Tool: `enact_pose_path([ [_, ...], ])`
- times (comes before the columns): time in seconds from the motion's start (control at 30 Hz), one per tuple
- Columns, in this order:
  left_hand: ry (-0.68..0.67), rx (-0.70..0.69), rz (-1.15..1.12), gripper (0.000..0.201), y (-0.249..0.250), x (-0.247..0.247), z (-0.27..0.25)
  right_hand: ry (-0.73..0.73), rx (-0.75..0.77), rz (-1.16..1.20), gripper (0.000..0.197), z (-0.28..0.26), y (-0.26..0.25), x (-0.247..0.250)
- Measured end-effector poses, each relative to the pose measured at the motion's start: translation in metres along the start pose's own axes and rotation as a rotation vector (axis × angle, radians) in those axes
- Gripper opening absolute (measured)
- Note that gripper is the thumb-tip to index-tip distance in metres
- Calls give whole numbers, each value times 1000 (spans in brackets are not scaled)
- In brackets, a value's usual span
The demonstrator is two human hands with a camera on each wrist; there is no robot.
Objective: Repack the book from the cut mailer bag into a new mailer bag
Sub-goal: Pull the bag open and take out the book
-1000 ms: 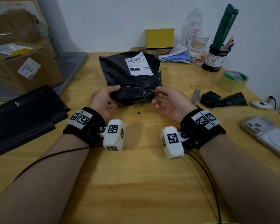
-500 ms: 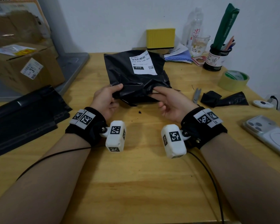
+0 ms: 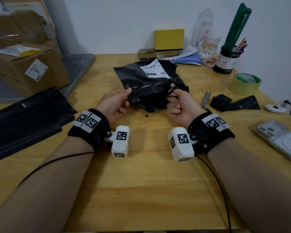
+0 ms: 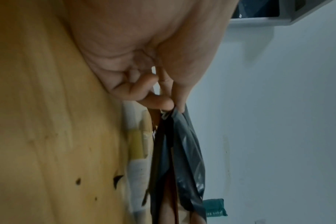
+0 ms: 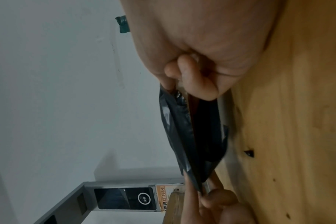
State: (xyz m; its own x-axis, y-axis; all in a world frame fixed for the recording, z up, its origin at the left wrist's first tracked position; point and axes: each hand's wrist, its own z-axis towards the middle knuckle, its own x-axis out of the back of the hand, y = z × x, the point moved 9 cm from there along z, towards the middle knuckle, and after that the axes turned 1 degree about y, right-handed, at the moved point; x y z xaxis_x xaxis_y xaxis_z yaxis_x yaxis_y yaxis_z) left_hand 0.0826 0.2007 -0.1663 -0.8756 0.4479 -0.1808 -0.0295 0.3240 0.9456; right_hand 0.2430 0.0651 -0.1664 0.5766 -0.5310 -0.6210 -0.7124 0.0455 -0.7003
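- Since the earlier frame: the near edge of the bag (image 3: 148,84) has come up off the table (image 3: 141,190), both hands are higher, and the right thumb now pokes in under the upper layer at the cut end.
- Far left: cardboard box (image 3: 29,68) with a white label, on a grey surface off the table edge.
- Left, on the table: flat stack of new bags (image 3: 23,120), black, untouched, well apart from the hands.
- Left hand (image 3: 113,105): pinches the bag's near left edge between thumb and forefinger; the other fingers curl into the palm (left wrist view shows the pinch plainly (image 4: 159,97)).
- Centre: the black bag, crumpled, white shipping label (image 3: 154,69) on its far half facing up; far end lies on the table, near end is held raised between the two hands.
- Book: inside the bag. Only a brownish sliver shows in the opening in the wrist views (image 5: 192,109); too little to tell more.
- Small black scrap (image 3: 146,115) on the wood just below the bag.
- Right hand (image 3: 180,105): grips the bag's near right edge, thumb in under the upper layer, fingers curled below.
- Right of that hand: scissors (image 3: 206,98), closed, flat on the table; beside them a crumpled black offcut (image 3: 232,102).
- Far right: tape roll (image 3: 244,84), a small white device (image 3: 275,108), a phone (image 3: 280,140) face down.
- Back edge: yellow box (image 3: 169,39), glass (image 3: 210,46), pen pot (image 3: 227,61).
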Motion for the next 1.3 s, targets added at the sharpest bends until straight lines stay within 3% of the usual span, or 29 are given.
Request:
enact_pose_path([
  [0.17, -6, 8, -57, 11, 3, 7, 0, -18, 26, -57, 19, -4, -5, -2],
  [0.3, 86, 11, -102, 13, 7, 21, 2, -58, 6, -145, 8, -6, -8, -3],
  [0.43, 127, 16, -130, 19, 8, 37, 8, -78, -29, -222, 12, -9, -7, -3],
  [0.63, 106, 40, -249, 8, 7, 43, 14, -80, -43, -258, 18, -13, -11, -4],
  [1.0, 100, 38, -366, 17, 10, 47, 25, -26, 49, -271, 18, -21, -32, 0],
  [1.17, 136, 21, -436, 8, 8, 50, 22, 28, 111, -309, 14, -22, -39, 2],
  [1.3, 83, 49, -350, 18, 4, 43, 22, 65, 129, -279, 13, -20, -39, 6],
])
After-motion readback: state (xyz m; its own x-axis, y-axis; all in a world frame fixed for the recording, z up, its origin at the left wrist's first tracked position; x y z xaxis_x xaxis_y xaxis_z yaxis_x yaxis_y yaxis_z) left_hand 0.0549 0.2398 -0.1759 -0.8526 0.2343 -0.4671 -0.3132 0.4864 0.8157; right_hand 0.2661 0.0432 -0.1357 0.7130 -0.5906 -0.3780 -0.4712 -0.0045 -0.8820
